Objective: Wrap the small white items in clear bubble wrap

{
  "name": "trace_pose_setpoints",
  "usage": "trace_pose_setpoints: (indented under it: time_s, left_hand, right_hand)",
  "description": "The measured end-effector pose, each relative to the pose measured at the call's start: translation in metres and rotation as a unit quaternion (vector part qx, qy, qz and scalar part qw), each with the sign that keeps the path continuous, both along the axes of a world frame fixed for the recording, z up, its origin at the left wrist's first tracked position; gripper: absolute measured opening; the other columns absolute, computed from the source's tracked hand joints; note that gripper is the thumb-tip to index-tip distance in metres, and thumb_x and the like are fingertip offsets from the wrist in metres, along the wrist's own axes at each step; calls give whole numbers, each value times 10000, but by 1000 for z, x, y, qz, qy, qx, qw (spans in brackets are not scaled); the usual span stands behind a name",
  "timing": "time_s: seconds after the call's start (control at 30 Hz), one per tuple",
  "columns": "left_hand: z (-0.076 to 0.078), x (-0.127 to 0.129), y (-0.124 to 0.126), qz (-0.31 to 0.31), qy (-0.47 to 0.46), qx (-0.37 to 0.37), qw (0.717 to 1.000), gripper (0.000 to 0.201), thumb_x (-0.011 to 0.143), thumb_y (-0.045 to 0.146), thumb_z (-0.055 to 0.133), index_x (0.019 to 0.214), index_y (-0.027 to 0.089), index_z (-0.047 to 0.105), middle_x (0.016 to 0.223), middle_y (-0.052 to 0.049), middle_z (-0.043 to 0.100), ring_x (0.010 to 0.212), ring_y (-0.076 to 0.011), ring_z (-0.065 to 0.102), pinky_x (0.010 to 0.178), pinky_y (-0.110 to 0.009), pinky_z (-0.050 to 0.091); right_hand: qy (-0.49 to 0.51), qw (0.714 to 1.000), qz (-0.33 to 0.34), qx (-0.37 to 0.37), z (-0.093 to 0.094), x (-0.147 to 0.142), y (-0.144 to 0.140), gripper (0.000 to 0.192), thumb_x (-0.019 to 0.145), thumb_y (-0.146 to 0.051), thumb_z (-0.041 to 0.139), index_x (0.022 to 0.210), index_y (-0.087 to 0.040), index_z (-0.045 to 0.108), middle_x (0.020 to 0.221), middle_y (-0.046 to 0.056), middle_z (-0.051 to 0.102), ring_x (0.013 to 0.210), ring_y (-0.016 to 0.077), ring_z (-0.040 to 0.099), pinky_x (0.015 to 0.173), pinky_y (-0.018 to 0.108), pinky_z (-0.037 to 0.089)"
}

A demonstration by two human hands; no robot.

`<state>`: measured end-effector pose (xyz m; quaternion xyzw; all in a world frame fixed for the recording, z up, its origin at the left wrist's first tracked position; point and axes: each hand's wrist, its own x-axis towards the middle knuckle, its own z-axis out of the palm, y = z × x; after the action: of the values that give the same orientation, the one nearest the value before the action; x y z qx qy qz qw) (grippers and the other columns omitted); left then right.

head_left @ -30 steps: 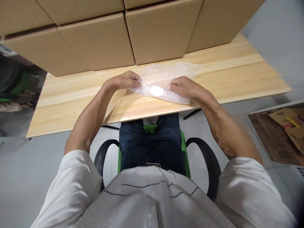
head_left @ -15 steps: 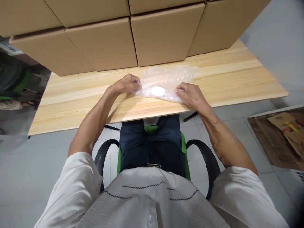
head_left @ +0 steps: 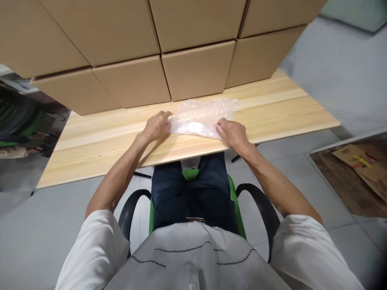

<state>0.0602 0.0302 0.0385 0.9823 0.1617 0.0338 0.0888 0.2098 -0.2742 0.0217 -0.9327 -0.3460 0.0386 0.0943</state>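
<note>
A sheet of clear bubble wrap (head_left: 208, 109) lies on the wooden table in front of me, its near part folded over a small white object (head_left: 195, 128). What the white object is I cannot make out through the plastic. At the left end of the fold, my left hand (head_left: 157, 126) has its fingers curled on the wrap's edge. My right hand (head_left: 233, 133) is closed on the right end, thumb and forefinger pinching the plastic. The far part of the sheet spreads loosely toward the boxes.
Stacked cardboard boxes (head_left: 198, 71) form a wall along the back of the table (head_left: 99, 151). I sit at its near edge in a green chair with black armrests (head_left: 260, 209). Flattened cardboard (head_left: 363, 165) lies on the floor at the right.
The folded strip now lies lower, flatter against the table. My left hand's fingers have shifted on its edge, while my right hand keeps its pinch. The camera view has tilted upward.
</note>
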Motion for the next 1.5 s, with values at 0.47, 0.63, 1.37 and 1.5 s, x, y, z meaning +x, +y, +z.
trace_pose_setpoints:
  time_s: [0.47, 0.63, 1.37, 1.5]
  left_hand:
    - [-40, 22, -112, -181, -18, 27, 983, 706, 1195, 410, 500, 1818, 80, 478, 1908, -273, 450, 1822, -458, 371, 1475, -704, 308]
    - [-46, 21, -105, -193, -45, 15, 980, 656, 1176, 396, 532, 1774, 128, 554, 1861, -249, 527, 1766, -495, 443, 1441, -704, 361]
    - [-44, 16, -72, -216, -66, -72, 971, 665, 1039, 239, 516, 1689, 98, 531, 1736, -286, 617, 1593, -410, 636, 1355, -601, 494]
    - [-32, 10, -65, -237, -82, -62, 966, 572, 1002, 194, 523, 1560, 155, 638, 1612, -243, 681, 1443, -377, 693, 1235, -537, 569]
  right_hand:
    - [2, 1000, -3, 27, -6, -4, -2, 416, 1204, -376, 501, 1410, -179, 803, 1271, 220, 895, 1148, 394, 817, 865, 405, 496]
    - [-10, 999, -24, 37, -13, 3, -14, 434, 1177, -359, 486, 1397, -182, 816, 1194, 210, 899, 1092, 385, 806, 830, 403, 491]
    - [-75, 966, 223, 105, -27, -34, 4, 481, 1153, -154, 390, 1476, -128, 746, 1479, 243, 795, 1317, 410, 696, 1082, 520, 588]
    - [-53, 971, 212, 97, -18, -27, 6, 469, 1136, -164, 428, 1463, -119, 760, 1433, 237, 814, 1318, 408, 715, 1060, 497, 577]
